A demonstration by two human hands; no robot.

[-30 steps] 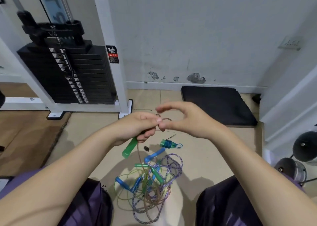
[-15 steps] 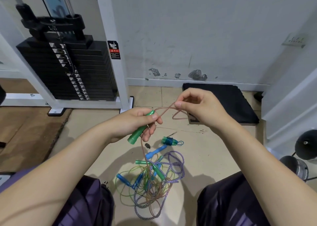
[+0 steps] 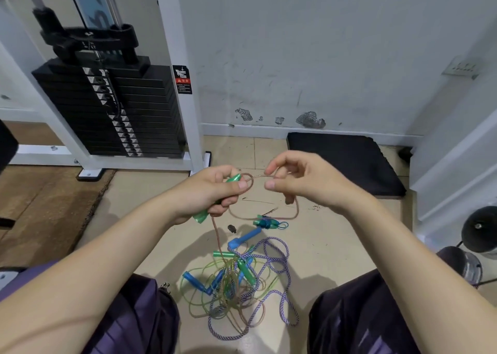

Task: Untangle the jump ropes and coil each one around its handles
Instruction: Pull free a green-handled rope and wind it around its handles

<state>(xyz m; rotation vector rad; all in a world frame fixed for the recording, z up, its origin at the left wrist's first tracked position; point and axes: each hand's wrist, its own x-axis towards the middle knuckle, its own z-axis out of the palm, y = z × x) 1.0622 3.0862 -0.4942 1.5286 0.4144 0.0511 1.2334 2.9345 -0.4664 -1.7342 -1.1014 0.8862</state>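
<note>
The left hand (image 3: 212,192) grips a translucent green plastic handle (image 3: 201,216); its thin brownish cord (image 3: 291,215) loops over to the right hand (image 3: 304,181), whose curled fingers hold it. The cord's other end drops into the tangled pile of ropes (image 3: 242,281) lying on the tan tiled floor (image 3: 336,246) between the knees.

Shiny see-through plastic green handle (image 3: 233,179), thin clear brownish cord (image 3: 291,213), woven purple-and-white rope (image 3: 285,259), smooth tan floor tiles (image 3: 150,219), matt black foam pad (image 3: 347,160), scuffed painted wall (image 3: 309,57)

Bare forearms (image 3: 94,267); dark purple, possibly striped, trousers (image 3: 129,324) on both legs.
</note>
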